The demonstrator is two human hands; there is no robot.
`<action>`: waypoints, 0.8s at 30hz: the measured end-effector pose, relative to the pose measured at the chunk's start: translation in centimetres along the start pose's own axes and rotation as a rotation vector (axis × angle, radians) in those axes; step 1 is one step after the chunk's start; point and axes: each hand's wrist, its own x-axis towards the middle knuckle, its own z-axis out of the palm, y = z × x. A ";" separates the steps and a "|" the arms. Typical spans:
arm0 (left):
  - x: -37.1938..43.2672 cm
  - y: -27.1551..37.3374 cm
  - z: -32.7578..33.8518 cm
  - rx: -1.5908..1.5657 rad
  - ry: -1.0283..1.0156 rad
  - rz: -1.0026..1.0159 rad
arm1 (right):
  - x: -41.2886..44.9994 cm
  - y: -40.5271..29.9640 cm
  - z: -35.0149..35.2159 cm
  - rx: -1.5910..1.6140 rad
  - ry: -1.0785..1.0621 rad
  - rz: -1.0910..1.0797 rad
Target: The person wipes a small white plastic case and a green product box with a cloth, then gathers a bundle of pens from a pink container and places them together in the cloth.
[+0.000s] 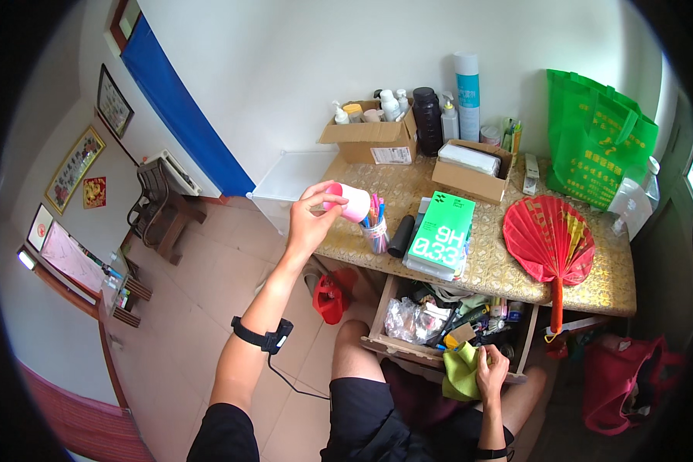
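My left hand [315, 216] grips a pink and white cup [355, 203] by its rim, tilted on its side above the table's left edge. Just beyond the cup, a clear holder full of coloured pens [376, 237] stands on the tabletop. A yellow-green cloth [461, 372] is pinched in my right hand [491, 369], low at the front of an open drawer [401, 346]. Inside that drawer lie a crumpled clear plastic bag [407, 319], pens, fabric and other small items. The cloth hangs partly over the drawer's front edge.
The patterned table [488, 263] holds a black cylinder [401, 235], a green box [443, 231], a red folding fan [548, 248], cardboard boxes [369, 141], bottles and a green bag [598, 138]. A red dustpan [329, 297] rests on the floor; a pink bag [618, 384] sits at right.
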 end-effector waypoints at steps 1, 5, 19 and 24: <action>0.2 0.4 0.2 0.024 -0.016 0.003 | 0.0 0.0 0.0 0.004 0.004 0.000; 1.3 0.1 0.3 0.057 -0.073 0.047 | 0.0 -0.3 -0.1 0.023 0.005 -0.008; 0.0 0.6 -2.5 -1.228 -0.027 -0.359 | 0.0 0.3 -0.5 0.030 -0.011 -0.006; -1.3 -0.3 -2.3 -1.392 -0.133 -0.365 | 0.3 -0.1 -1.3 0.303 -0.061 0.130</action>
